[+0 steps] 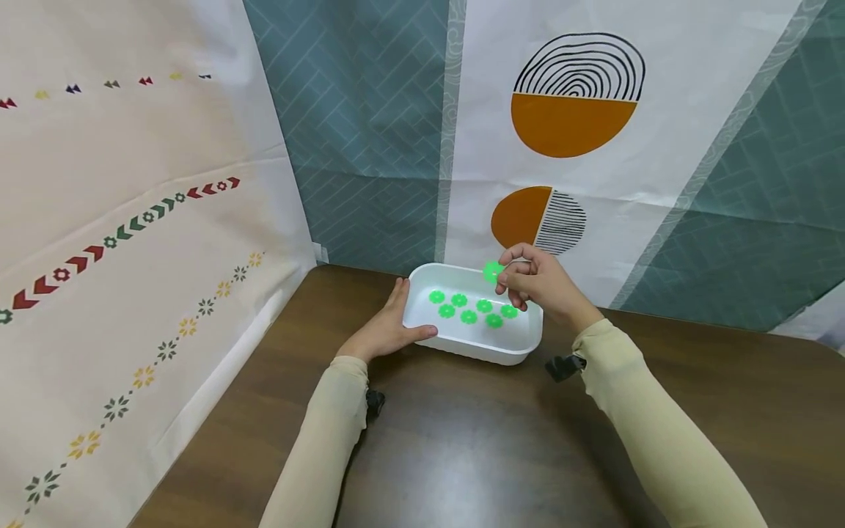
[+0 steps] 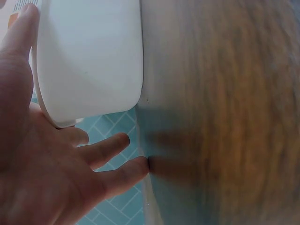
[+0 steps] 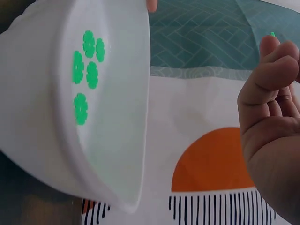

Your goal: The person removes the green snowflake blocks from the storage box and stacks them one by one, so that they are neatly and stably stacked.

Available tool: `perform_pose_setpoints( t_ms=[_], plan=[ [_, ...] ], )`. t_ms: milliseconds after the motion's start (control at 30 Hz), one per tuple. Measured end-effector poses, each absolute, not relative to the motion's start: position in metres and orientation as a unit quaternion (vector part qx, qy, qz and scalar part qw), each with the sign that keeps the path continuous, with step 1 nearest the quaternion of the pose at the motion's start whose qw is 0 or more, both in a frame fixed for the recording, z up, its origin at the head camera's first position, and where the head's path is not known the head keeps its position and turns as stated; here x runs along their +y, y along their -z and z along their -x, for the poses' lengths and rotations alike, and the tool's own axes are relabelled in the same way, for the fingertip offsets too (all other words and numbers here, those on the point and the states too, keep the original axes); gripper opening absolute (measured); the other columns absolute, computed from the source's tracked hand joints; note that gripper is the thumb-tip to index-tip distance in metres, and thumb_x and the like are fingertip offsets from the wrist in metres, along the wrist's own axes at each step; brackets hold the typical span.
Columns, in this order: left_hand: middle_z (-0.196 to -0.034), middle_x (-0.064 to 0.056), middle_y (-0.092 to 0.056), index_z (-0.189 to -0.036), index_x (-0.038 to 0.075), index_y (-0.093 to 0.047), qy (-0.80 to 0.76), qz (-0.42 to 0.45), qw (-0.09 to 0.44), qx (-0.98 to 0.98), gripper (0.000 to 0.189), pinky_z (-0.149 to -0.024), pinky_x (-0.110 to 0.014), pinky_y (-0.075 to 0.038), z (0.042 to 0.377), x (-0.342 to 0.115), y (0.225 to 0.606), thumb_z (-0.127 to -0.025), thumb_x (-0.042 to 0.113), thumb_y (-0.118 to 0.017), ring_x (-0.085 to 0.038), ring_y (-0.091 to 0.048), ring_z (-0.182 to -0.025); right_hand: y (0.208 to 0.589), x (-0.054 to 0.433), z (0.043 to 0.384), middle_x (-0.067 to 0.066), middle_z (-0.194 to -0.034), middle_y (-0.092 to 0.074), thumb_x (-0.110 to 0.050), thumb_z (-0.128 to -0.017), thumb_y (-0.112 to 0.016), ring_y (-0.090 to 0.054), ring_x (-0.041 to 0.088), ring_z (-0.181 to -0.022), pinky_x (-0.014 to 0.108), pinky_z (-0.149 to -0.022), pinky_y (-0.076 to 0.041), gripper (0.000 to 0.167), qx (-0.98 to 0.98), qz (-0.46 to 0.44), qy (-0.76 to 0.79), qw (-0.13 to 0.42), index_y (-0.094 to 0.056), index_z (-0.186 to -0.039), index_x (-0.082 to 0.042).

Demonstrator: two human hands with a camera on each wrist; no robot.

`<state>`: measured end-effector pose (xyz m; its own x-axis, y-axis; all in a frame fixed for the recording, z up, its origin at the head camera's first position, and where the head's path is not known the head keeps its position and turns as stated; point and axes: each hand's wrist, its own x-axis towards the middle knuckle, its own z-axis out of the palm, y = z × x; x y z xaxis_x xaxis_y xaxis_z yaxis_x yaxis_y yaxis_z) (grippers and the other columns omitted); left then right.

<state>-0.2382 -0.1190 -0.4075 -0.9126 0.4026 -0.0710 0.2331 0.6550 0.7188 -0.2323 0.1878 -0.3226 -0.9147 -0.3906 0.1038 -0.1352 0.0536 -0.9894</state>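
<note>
A white rectangular tub point(image 1: 472, 347) stands on the wooden table near the back wall. Several bright green flower-shaped discs point(image 1: 469, 317) lie spread out on its floor. My left hand point(image 1: 388, 331) is at the tub's left end, thumb over the front rim and fingers stretched along the side; the left wrist view has two of its fingers extended below the tub. Above the tub's right half, my right hand point(image 1: 536, 284) pinches one green flower-shaped disc point(image 1: 491, 272) between thumb and fingertips. In the right wrist view only a sliver of that disc point(image 3: 272, 33) shows past the fingers.
A patterned cloth point(image 1: 370, 147) hangs right behind the tub, and a cream cloth point(image 1: 132, 264) runs along the table's left side. The brown table point(image 1: 449, 440) extends in front and to the right. Small black devices point(image 1: 564, 367) are worn at both wrists.
</note>
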Motion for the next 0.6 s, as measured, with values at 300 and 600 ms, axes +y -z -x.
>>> perform_pose_setpoints(
  t_ms=[300, 600],
  plan=[
    [-0.168, -0.012, 0.009, -0.162, 0.012, 0.007, -0.376, -0.176, 0.112, 0.903, 0.12, -0.115, -0.05, -0.027, 0.235, -0.119, 0.409, -0.087, 0.059, -0.073, -0.033, -0.014, -0.151, 0.333, 0.212, 0.216, 0.014, -0.078, -0.065, 0.0, -0.099, -0.061, -0.051, 0.02, -0.052, 0.03, -0.048, -0.044, 0.017, 0.695, 0.183, 0.693, 0.056, -0.049, -0.11, -0.001],
    [-0.168, -0.014, 0.01, -0.162, 0.011, 0.007, -0.378, -0.175, 0.11, 0.903, 0.119, -0.115, -0.053, -0.026, 0.235, -0.116, 0.406, -0.087, 0.057, -0.073, -0.037, -0.013, -0.151, 0.341, 0.236, 0.202, 0.008, -0.079, -0.068, 0.003, -0.098, -0.061, -0.052, 0.019, -0.053, 0.03, -0.048, -0.044, 0.015, 0.684, 0.187, 0.705, 0.012, -0.054, -0.109, -0.002]
  ],
)
